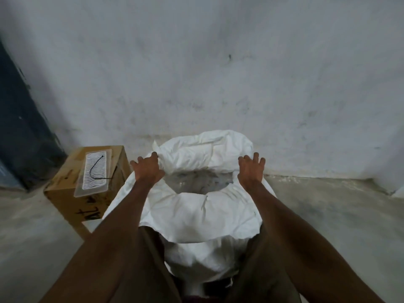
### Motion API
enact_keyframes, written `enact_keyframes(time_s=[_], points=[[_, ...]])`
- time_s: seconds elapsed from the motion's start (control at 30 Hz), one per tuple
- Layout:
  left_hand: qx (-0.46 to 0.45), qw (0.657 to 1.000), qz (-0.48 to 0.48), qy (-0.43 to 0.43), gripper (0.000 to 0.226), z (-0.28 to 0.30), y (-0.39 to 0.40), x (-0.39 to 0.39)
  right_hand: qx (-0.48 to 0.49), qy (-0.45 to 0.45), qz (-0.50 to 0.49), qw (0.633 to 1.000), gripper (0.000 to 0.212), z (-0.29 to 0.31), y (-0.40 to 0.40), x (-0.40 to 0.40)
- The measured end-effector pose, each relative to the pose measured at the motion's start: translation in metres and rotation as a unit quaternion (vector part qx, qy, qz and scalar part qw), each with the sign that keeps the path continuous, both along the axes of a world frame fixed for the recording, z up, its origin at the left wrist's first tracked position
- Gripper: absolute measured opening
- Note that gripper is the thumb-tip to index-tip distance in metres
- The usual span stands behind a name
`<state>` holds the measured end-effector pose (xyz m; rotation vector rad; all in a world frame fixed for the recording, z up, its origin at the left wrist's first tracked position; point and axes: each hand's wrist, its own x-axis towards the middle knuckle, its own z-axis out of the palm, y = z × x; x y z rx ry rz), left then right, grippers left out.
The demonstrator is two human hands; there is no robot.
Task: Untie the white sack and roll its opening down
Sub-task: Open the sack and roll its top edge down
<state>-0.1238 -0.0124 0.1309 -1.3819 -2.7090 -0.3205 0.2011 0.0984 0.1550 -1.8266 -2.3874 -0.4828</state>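
So at this point the white sack [196,215] was standing on the concrete floor [328,215] right in front of the person, pretty much between their legs, and it was already open. No knot or tie was visible anywhere on the mouth, so I'd say the untying part was done. The near side of the opening was folded over into a fat rolled cuff hanging down the outside, and the far side had a puffy fold too, though that one looked bunchier and less tidy. You could see down into the hole in the middle, something greyish in there, too blurry to say what. So my guess is the rolling was well underway, maybe mostly finished, with the sides and back rim left to even out. The left hand [148,171] sat on the left edge of the rim, fingers bent over the fabric, looked like it was gripping the fold there. The right hand [250,171] was at the right edge, fingers spread and fairly straight, resting on or just above the rim, not clearly grabbing anything. The sack's opening sat right between the two hands. Off to the left there was a cardboard box [87,189] with a clear plastic tray [95,171] on top and a black cord [96,171] lying across it. Behind everything, a scuffed white wall [218,73].
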Motion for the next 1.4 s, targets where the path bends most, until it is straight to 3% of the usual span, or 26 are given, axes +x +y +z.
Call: enact_keyframes(time_s=[0.1,0.17,0.27,0.37,0.5,0.6,0.7,0.77,0.93,1.0,1.07,1.17,1.27,1.4], points=[[-0.016,1.0,-0.009,-0.001,0.109,-0.003,-0.001,0.01,0.011,0.034,0.0,0.999,0.027,-0.002,-0.011,-0.008],[-0.02,1.0,-0.019,-0.003,0.107,-0.007,0.0,0.011,0.028,0.049,0.005,0.998,0.033,-0.007,-0.013,-0.011],[-0.06,0.995,-0.075,-0.041,0.088,-0.012,0.002,0.005,0.037,0.074,0.015,0.996,0.072,-0.014,-0.01,-0.012],[-0.07,0.985,-0.125,-0.091,0.1,-0.019,0.004,-0.002,0.027,0.079,0.043,0.996,0.094,-0.016,-0.005,-0.016],[-0.108,0.983,-0.073,-0.13,0.11,-0.033,0.025,-0.008,0.037,0.074,0.049,0.995,0.078,-0.011,0.003,-0.029],[-0.143,0.986,-0.04,-0.07,0.079,-0.023,0.04,0.003,0.033,0.107,0.031,0.993,0.064,-0.013,0.017,-0.038],[-0.082,0.994,-0.078,-0.016,0.051,-0.009,0.052,0.015,0.021,0.148,0.007,0.989,0.056,-0.02,0.033,-0.044],[-0.053,0.991,-0.115,-0.033,0.044,-0.012,0.068,0.012,0.0,0.17,0.001,0.986,0.061,-0.023,0.043,-0.049],[-0.054,0.972,-0.143,-0.177,0.048,-0.017,0.101,0.015,-0.032,0.223,0.004,0.974,0.065,-0.022,0.063,-0.054],[-0.023,0.965,-0.14,-0.219,0.061,-0.019,0.107,0.02,-0.05,0.261,0.005,0.964,0.07,-0.019,0.067,-0.056],[-0.037,0.966,-0.148,-0.208,0.085,-0.019,0.114,0.028,-0.091,0.327,0.012,0.941,0.071,-0.018,0.076,-0.058],[-0.165,0.961,-0.175,-0.136,0.098,-0.026,0.127,0.03,-0.176,0.411,0.003,0.894,0.057,-0.018,0.09,-0.058],[-0.193,0.947,-0.186,-0.177,0.081,-0.033,0.129,0.025,-0.234,0.401,-0.028,0.885,0.054,-0.016,0.095,-0.056],[-0.066,0.953,-0.189,-0.229,0.055,-0.013,0.115,0.024,-0.258,0.412,0.015,0.874,0.037,-0.004,0.094,-0.049]])
